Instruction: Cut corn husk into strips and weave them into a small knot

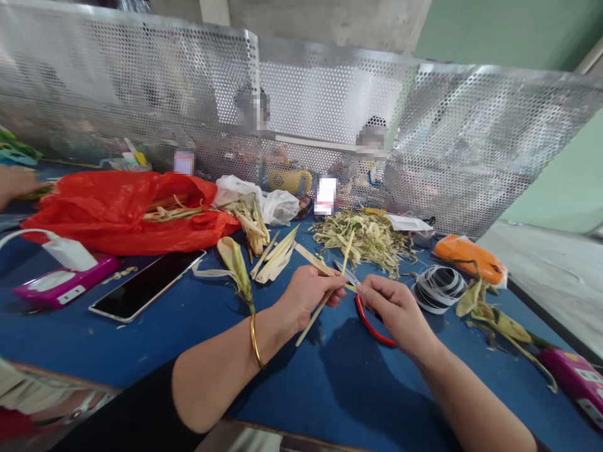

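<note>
Pinched between the fingers of my left hand (313,290) are pale dried husk strips (311,328), crossing each other. My right hand (393,307) is closed around red-handled scissors (372,326), whose blades point up and left, close to the strips at my left fingertips. Whether the blades touch a strip I cannot tell. Just beyond my hands lies a heap of shredded husk clippings (365,242). Left of my left hand rest a green-yellow corn husk (235,267) and several flat cut husk pieces (277,257).
A red plastic bag (117,220) holding husks, a phone (148,285) and a purple power strip (70,282) lie left. On the right are a coil of white strapping (439,289), an orange packet (470,258) and dried husks (499,320). A perforated metal screen (325,88) stands behind; another person's hand (16,185) shows far left.
</note>
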{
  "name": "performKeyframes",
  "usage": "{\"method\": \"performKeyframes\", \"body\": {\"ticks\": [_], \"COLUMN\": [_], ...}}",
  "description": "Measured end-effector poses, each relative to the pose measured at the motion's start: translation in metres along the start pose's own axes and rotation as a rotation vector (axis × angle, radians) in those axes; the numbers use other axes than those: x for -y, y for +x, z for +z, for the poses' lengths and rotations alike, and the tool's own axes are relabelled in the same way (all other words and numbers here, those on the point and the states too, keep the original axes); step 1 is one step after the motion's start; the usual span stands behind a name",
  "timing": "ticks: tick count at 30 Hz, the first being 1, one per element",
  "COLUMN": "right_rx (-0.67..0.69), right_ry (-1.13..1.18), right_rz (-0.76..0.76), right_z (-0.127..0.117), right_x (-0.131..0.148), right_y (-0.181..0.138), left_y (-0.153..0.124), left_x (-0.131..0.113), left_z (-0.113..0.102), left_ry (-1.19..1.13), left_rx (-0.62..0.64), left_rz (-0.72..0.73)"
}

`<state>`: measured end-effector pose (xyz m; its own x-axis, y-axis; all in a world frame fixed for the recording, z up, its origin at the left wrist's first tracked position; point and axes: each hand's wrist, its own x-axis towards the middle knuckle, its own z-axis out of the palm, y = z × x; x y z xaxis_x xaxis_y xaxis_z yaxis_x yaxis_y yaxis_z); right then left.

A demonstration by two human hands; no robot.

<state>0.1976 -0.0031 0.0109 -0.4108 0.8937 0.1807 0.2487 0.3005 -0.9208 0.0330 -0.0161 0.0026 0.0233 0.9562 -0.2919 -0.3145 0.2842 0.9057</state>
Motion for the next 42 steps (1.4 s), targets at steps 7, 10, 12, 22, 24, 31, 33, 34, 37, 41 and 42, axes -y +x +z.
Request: {"method": "performKeyframes", "body": {"ticks": [7, 10, 12, 22, 24, 31, 33, 34, 37, 41, 42], "right_rx": [-0.191, -0.231, -0.215, -0.296, -0.305, -0.303, -0.235, -0.194, -0.114, -0.120, -0.142], "right_ry": [0.667, 0.854, 0.852, 0.664, 0.689, 0.671, 0.625, 0.583, 0.422, 0.249, 0.224], "right_rz": [0.265, 0.316, 0.297, 0.238, 0.199, 0.062, 0.064, 0.061, 0.021, -0.024, -0.036], "right_z": [-0.001, 0.005, 0.011, 0.017, 0.010, -0.014, -0.014, -0.012, -0.008, -0.005, -0.005], "right_x": [-0.006, -0.007, -0.008, -0.018, -0.016, -0.010, -0.012, -0.012, -0.014, -0.013, -0.013], "right_y": [0.009, 0.010, 0.010, 0.011, 0.012, 0.017, 0.016, 0.015, 0.012, 0.009, 0.009], "left_y": [-0.002, -0.003, -0.004, -0.005, -0.006, -0.002, -0.002, -0.003, -0.006, -0.010, -0.011], "left_x": [-0.001, -0.003, -0.002, 0.009, 0.006, -0.007, -0.006, -0.005, -0.001, 0.001, 0.000], "left_z": [-0.002, -0.001, 0.000, 0.006, 0.002, -0.010, -0.010, -0.009, -0.006, -0.002, -0.001], "left_ry": [-0.081, -0.104, -0.087, 0.022, 0.032, -0.129, -0.141, -0.118, 0.021, 0.136, 0.140], "left_rx": [0.016, -0.001, -0.014, 0.102, 0.151, 0.261, 0.349, 0.396, 0.436, 0.383, 0.376], "left_rz": [-0.009, 0.026, 0.034, 0.083, 0.096, -0.011, -0.104, -0.133, -0.123, -0.079, -0.076]}}
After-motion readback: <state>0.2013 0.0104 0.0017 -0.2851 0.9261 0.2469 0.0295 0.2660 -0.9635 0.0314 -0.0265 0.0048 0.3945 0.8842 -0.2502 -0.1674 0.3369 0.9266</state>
